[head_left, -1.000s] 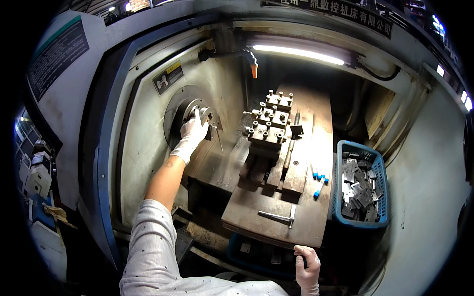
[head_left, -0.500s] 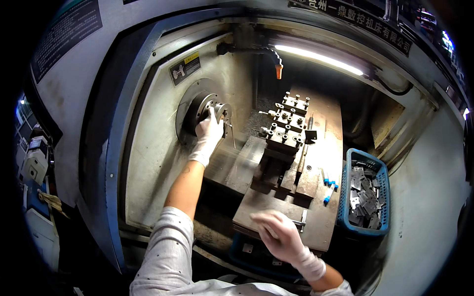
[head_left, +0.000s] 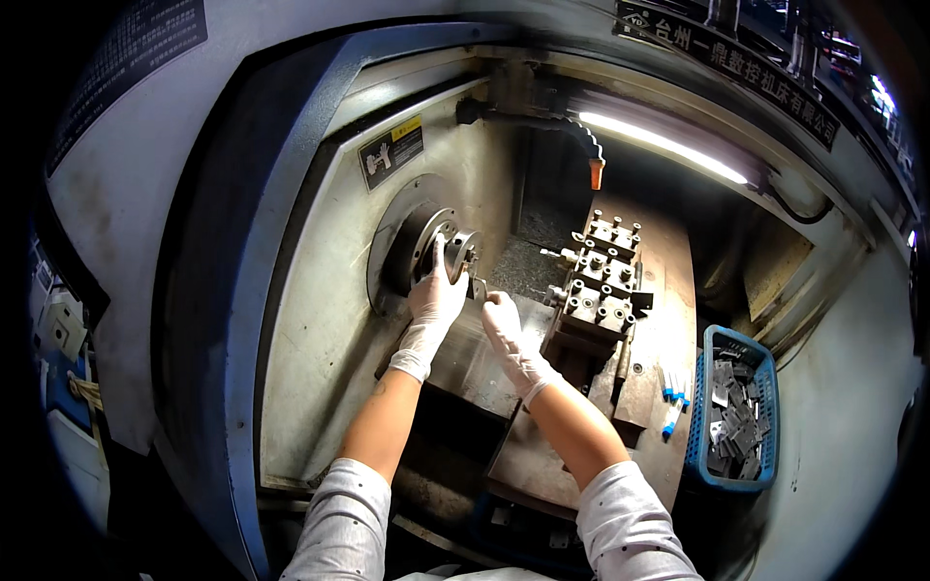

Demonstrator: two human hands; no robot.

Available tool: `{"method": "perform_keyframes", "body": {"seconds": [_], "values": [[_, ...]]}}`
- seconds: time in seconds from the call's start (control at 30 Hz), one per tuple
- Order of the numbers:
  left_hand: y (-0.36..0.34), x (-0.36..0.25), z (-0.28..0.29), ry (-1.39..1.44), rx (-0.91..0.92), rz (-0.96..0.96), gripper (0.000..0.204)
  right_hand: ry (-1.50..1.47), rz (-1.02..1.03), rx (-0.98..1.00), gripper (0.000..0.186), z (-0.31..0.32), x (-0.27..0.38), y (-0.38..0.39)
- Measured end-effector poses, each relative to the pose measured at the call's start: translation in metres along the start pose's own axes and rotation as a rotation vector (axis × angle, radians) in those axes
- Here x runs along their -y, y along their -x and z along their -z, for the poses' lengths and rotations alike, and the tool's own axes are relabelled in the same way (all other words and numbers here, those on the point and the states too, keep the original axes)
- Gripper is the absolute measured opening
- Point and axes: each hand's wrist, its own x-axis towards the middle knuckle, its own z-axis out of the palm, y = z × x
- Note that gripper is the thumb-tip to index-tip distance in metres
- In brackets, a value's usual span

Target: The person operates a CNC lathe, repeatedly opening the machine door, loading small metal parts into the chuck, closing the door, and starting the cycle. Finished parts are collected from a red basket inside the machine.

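Inside the machine on the left, a round steel chuck [head_left: 463,248] stands out from the spindle plate [head_left: 385,232]. My left hand [head_left: 438,293], in a white glove, grips the chuck from below with its index finger stretched up along it. A small flat metal plate [head_left: 478,289] with a hole sticks out at the chuck's lower right. Beside it, my gloved right hand [head_left: 504,324] has its fingers curled together and appears to pinch the plate's edge. Its fingertips are partly hidden.
A tool block [head_left: 601,281] with several bolts stands right of my right hand. Blue-tipped tools [head_left: 673,397] lie on the carriage. A blue basket [head_left: 705,387] full of metal plates is at the right. An orange-tipped coolant hose [head_left: 595,172] hangs at the back.
My right hand has moved up and left from the carriage's front to the plate at the chuck. My left hand stays on the chuck. The whole view has shifted slightly.
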Motion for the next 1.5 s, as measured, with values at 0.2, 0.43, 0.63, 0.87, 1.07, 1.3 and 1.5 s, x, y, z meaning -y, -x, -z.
{"method": "perform_keyframes", "body": {"seconds": [0.2,0.43,0.63,0.87,1.07,1.3,1.5], "values": [[-0.012,0.028,0.001,0.097,0.105,-0.093,0.067,-0.629,0.208,0.251,0.028,0.004,0.047,0.045],[-0.005,0.016,-0.011,0.496,-0.027,-0.139,0.066,-0.237,0.087,-0.081,0.038,-0.017,0.016,-0.01],[-0.014,0.033,-0.027,0.711,0.162,-0.003,0.06,-0.34,0.037,0.167,0.029,-0.017,0.014,0.036],[-0.023,0.053,-0.048,0.947,0.123,-0.133,0.058,-0.011,0.686,-0.705,0.021,-0.028,0.064,0.017],[-0.013,0.031,-0.031,0.619,0.042,-0.084,0.06,-0.529,0.317,-0.23,0.03,-0.03,0.036,-0.044],[-0.009,0.031,-0.019,0.835,0.152,-0.009,0.056,-0.621,-0.504,-0.074,0.046,-0.034,0.012,-0.082],[0.008,-0.016,0.015,-0.084,-0.041,-0.227,0.067,-0.118,0.537,-0.387,0.023,-0.016,-0.007,-0.077]]}}
